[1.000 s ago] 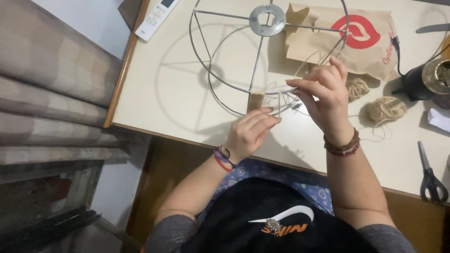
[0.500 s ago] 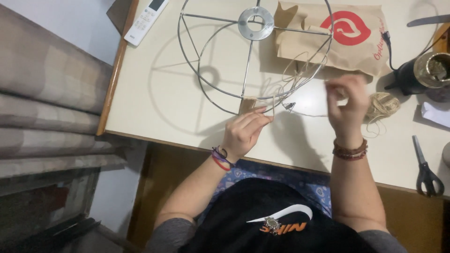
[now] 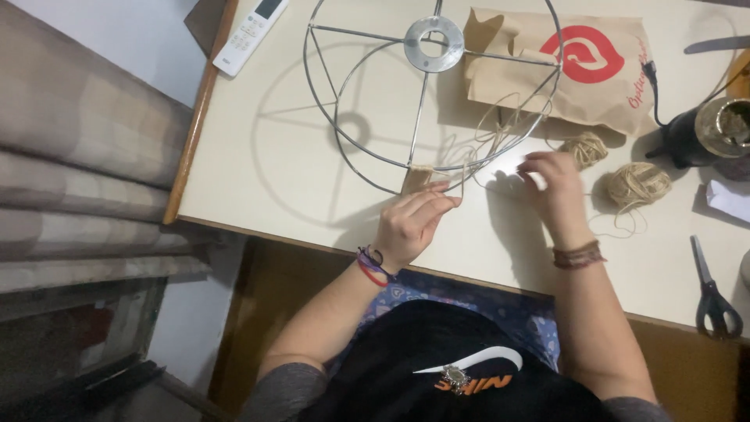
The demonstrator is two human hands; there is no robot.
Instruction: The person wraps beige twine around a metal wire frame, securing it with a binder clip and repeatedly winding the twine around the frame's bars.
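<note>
Twine [image 3: 478, 153], seemingly pinched, on wire frame [image 3: 351, 148]

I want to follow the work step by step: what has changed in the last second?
The right hand moved away from the left hand, out to the right toward the twine balls, drawing twine. The left hand stayed pinching the wrapped spot on the wire frame. The scissors and paper bag did not move.

Scissors [image 3: 712, 291], remote [image 3: 250, 33], paper bag [image 3: 578, 70]
</note>
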